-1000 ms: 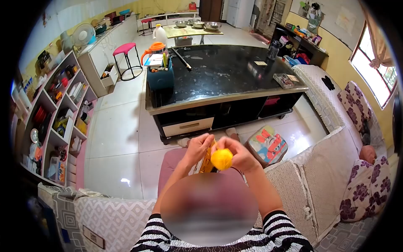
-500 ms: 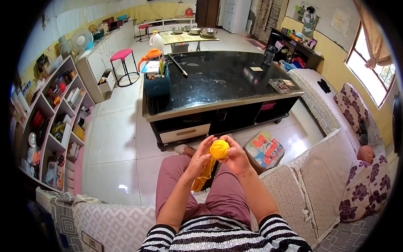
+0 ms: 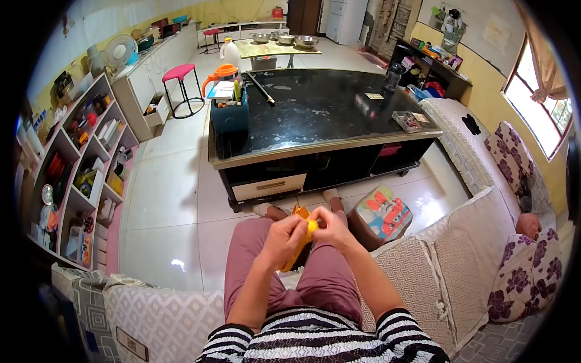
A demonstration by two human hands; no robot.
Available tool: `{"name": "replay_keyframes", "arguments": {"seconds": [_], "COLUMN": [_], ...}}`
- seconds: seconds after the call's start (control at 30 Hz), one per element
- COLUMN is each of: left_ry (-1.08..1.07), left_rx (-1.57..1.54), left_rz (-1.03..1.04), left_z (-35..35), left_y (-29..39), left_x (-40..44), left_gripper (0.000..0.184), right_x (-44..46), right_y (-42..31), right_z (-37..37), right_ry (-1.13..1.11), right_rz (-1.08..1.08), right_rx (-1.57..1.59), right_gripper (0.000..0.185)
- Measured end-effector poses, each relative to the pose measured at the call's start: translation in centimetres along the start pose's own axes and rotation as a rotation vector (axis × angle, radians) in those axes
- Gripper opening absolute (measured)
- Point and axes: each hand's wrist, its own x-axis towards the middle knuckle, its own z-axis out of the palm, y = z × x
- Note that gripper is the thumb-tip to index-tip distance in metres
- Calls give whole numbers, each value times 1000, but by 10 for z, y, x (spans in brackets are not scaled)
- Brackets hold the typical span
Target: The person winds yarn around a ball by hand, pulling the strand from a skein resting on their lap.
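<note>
The yellow yarn ball (image 3: pixel 312 227) has shifted lower, between the left hand (image 3: pixel 285 237) and right hand (image 3: pixel 331 230), both pinched on it, hiding most of it.

Yellow wall (image 3: pixel 484 100), tiled floor (image 3: pixel 163 209) (quite glossy).

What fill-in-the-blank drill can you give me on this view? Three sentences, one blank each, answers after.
1. The left hand and right hand hold yarn coloured ____.
2. The cartoon-print stool stands on the person's ____ side.
3. Of the bottle and the teal bin on the black table, the one nearer the window is the ____.

Missing words: yellow; right; bottle.
</note>
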Motion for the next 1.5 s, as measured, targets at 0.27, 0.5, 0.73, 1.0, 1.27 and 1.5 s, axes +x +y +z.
{"name": "replay_keyframes", "arguments": {"seconds": [0.27,0.5,0.73,1.0,1.27,1.5], "left_ry": [68,-290,84,-180,26,148], "left_rx": [-33,-75,-229,27,-123,399], "left_rz": [-64,-119,-133,-69,-127,-6], "left_z": [22,11,3,21,2,8], "left_y": [-70,-31,-56,-45,-34,-93], "left_x": [-9,-19,-17,-25,-14,-19], "left_gripper": [19,19,22,24,17,14], "right_x": [-10,5,-16,7,-8,-13], "right_y": [-21,3,-10,-6,6,-4], "right_z": [3,-9,5,1,-2,-4], "right_ry": [-126,180,-336,213,-231,-364], "right_rz": [26,-124,155,-131,157,192], "right_rx": [549,-164,284,161,-212,285], "right_gripper": [31,30,36,33,33,37]}}
